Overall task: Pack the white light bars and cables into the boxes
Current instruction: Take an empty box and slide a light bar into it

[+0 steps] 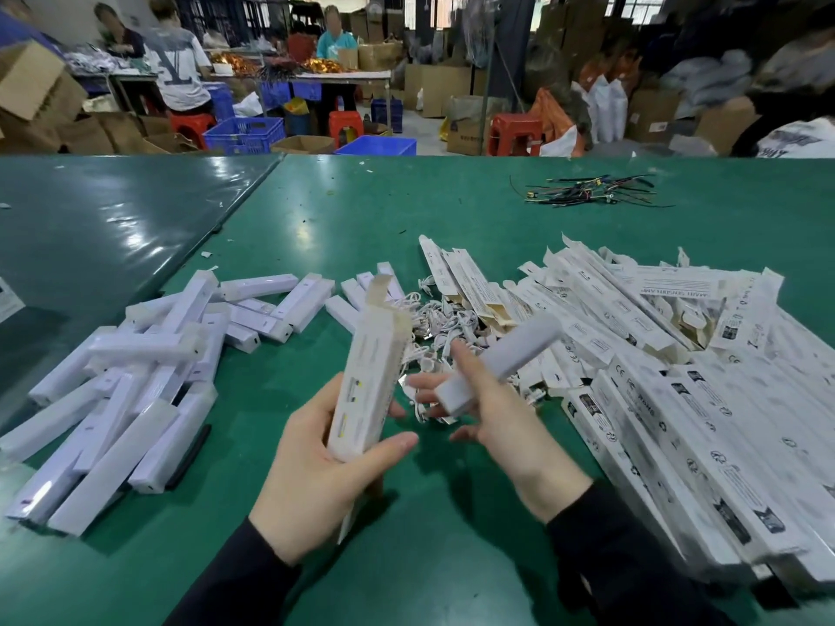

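My left hand [311,463] grips a long white box [368,372], held upright with its top flap open. My right hand [506,426] holds a white light bar [501,361] tilted up to the right, its near end close to the box. Beneath that hand a white cable [422,406] dangles; whether the fingers hold it I cannot tell. Loose white light bars [149,377] lie heaped on the left of the green table [316,210]. A tangle of white cables [445,320] sits in the middle. Printed white boxes [668,377] are piled on the right.
A bundle of dark wires [587,192] lies at the far right of the table. A darker green table [90,228] adjoins on the left. Beyond are blue crates [244,133], red stools [515,133], cardboard cartons and people at other tables.
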A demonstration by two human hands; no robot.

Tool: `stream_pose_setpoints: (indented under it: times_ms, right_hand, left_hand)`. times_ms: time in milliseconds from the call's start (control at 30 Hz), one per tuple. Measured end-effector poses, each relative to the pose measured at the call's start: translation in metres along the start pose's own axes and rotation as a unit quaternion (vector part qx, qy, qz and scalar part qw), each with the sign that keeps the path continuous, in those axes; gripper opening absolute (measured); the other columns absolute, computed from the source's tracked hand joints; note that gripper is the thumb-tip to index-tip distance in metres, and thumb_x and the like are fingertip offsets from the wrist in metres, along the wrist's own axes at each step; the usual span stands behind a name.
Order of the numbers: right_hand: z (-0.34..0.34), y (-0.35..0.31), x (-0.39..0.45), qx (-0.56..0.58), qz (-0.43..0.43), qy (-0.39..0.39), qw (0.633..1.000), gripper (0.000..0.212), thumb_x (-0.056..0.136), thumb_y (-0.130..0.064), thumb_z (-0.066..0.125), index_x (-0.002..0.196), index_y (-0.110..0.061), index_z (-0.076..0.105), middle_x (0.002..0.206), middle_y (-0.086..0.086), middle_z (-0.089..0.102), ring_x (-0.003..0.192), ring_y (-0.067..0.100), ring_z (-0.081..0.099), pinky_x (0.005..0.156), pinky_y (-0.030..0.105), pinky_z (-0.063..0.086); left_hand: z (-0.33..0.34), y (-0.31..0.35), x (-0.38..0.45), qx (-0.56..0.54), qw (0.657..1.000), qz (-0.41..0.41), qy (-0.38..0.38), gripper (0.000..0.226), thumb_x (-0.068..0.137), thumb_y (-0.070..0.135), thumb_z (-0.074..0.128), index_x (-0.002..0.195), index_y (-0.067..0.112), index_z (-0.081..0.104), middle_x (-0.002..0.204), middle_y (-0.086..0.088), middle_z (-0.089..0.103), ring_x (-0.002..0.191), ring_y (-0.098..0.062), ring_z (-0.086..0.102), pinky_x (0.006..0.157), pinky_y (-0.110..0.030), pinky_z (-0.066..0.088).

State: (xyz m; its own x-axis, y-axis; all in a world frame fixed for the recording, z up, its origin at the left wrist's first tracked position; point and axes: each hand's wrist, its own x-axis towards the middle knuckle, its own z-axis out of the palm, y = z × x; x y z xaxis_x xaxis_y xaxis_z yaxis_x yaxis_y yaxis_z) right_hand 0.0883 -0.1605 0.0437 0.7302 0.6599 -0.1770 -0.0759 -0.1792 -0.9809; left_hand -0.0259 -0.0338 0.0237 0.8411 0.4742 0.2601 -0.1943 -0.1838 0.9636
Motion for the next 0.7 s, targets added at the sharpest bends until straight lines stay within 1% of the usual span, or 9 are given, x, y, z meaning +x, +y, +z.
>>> stream_pose_setpoints:
  times_ms: [100,167,233,300,400,500,567,633,700]
  right_hand:
    - [0.024,0.007,-0.006,0.033,0.004,-0.036,0.999,0.056,0.068,-0.075,0.045,0.091,-0.033,0.074,0.098,-0.017,0.075,0.089,-0.001,0.067,0.075,0.027,0.043]
    - [0.034,0.009,-0.009,0.061,0.0,-0.039,0.997,0.059,0.073,-0.074,0.05,0.094,-0.025,0.074,0.099,-0.012,0.076,0.088,0.003,0.068,0.074,0.027,0.045]
    - [0.035,0.007,-0.01,0.088,-0.002,-0.038,0.995,0.061,0.08,-0.072,0.054,0.103,-0.018,0.07,0.094,-0.012,0.076,0.089,0.005,0.07,0.07,0.02,0.048]
    - [0.025,0.002,-0.009,0.14,-0.007,-0.016,0.99,0.055,0.077,-0.06,0.059,0.102,-0.011,0.065,0.08,-0.011,0.072,0.083,0.012,0.073,0.061,0.013,0.047]
    - [0.0,-0.008,-0.006,0.104,-0.025,0.004,0.994,0.055,0.064,-0.055,0.08,0.092,-0.009,0.072,0.074,-0.001,0.065,0.069,0.014,0.062,0.052,0.016,0.044]
    - [-0.022,-0.015,-0.005,0.129,-0.033,0.025,0.991,0.04,0.055,-0.054,0.073,0.068,-0.017,0.077,0.067,0.001,0.069,0.053,0.009,0.059,0.047,0.017,0.045]
    - [-0.034,-0.017,-0.004,0.255,-0.015,0.037,0.966,0.036,0.055,-0.052,0.074,0.062,-0.018,0.076,0.066,0.003,0.066,0.047,0.007,0.055,0.045,0.013,0.047]
    - [-0.041,-0.018,-0.006,0.376,0.007,0.003,0.927,0.038,0.055,-0.05,0.077,0.067,-0.014,0.076,0.07,0.005,0.063,0.047,0.006,0.055,0.045,0.012,0.05]
    - [-0.041,-0.019,-0.008,0.452,0.01,-0.049,0.891,0.034,0.064,-0.041,0.081,0.074,-0.008,0.075,0.076,0.011,0.067,0.052,0.01,0.063,0.049,0.015,0.055]
  left_hand:
    - [0.002,0.0,-0.001,0.001,0.999,0.05,0.016,0.038,0.059,0.027,0.084,0.094,0.03,0.07,0.091,0.002,0.075,0.075,-0.004,0.069,0.065,-0.016,0.053]
    - [0.001,0.002,-0.001,0.028,0.997,0.064,0.026,0.04,0.058,0.027,0.087,0.093,0.033,0.069,0.089,0.001,0.074,0.076,-0.005,0.07,0.066,-0.015,0.053]
    - [0.0,0.003,-0.001,0.036,0.997,0.066,0.029,0.044,0.058,0.02,0.088,0.094,0.037,0.069,0.086,0.001,0.075,0.073,-0.003,0.069,0.063,-0.016,0.053]
    - [0.0,0.005,-0.001,0.017,0.998,0.042,0.032,0.044,0.056,0.023,0.088,0.093,0.038,0.07,0.082,-0.001,0.075,0.063,-0.004,0.067,0.053,-0.018,0.052]
    - [-0.001,0.005,-0.001,0.0,0.999,0.001,0.038,0.043,0.053,0.024,0.089,0.092,0.025,0.07,0.08,-0.007,0.075,0.052,-0.011,0.062,0.043,-0.024,0.05]
    - [-0.002,0.005,0.002,-0.004,0.999,-0.023,0.031,0.041,0.059,0.023,0.084,0.089,0.006,0.063,0.079,-0.012,0.073,0.04,-0.017,0.051,0.04,-0.026,0.047]
    - [-0.004,0.005,0.002,0.0,0.999,-0.046,0.01,0.042,0.061,0.024,0.082,0.087,0.001,0.058,0.072,-0.015,0.071,0.036,-0.018,0.048,0.038,-0.025,0.044]
    - [-0.004,0.004,0.0,-0.001,0.996,-0.077,-0.04,0.038,0.065,0.022,0.079,0.087,0.002,0.055,0.064,-0.016,0.068,0.033,-0.018,0.049,0.035,-0.023,0.041]
    - [-0.002,0.003,-0.003,0.002,0.99,-0.098,-0.099,0.039,0.067,0.026,0.08,0.091,0.006,0.056,0.06,-0.016,0.066,0.034,-0.021,0.049,0.035,-0.023,0.041]
